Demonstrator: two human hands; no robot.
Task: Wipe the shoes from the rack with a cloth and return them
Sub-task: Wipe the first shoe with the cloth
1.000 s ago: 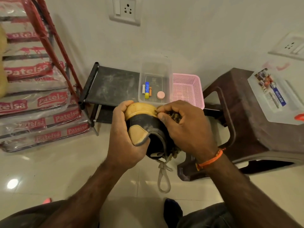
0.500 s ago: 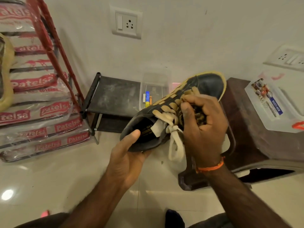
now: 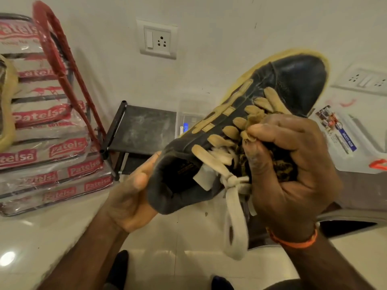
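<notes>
The shoe [image 3: 240, 135] is off the rack and up in the air between the two hands, its long axis running diagonally: heel low and close to the person, toe cap high and far, tilted away to the right. The left hand [image 3: 129, 197] cups the heel from the outer side, fingers curled round the back of the collar and thumb resting at the rim of the opening, so it carries the weight. The right hand [image 3: 293, 170] is closed into a loose fist around a dark, mottled cloth [image 3: 282, 168], bunched in the palm and pressed against the laced tongue about halfway along the shoe. The tan laces [image 3: 230, 132] fan out just left of its knuckles, and a pale loose lace end [image 3: 234, 222] hangs below it, blurred. As I judge it, the wiping is in hand on the upper, and the right hand is the nearer one to the still-exposed toe cap, which lies up and beyond it along the shoe's axis.

Behind the left hand, well apart, stands the low black rack [image 3: 142, 130], its top shelf dusty. Beyond the right hand sits a brown stool [image 3: 360, 193] carrying a clear plastic box [image 3: 347, 143]. Below is a glossy pale tiled floor [image 3: 52, 233], a white wall with a socket [image 3: 157, 39] behind.
</notes>
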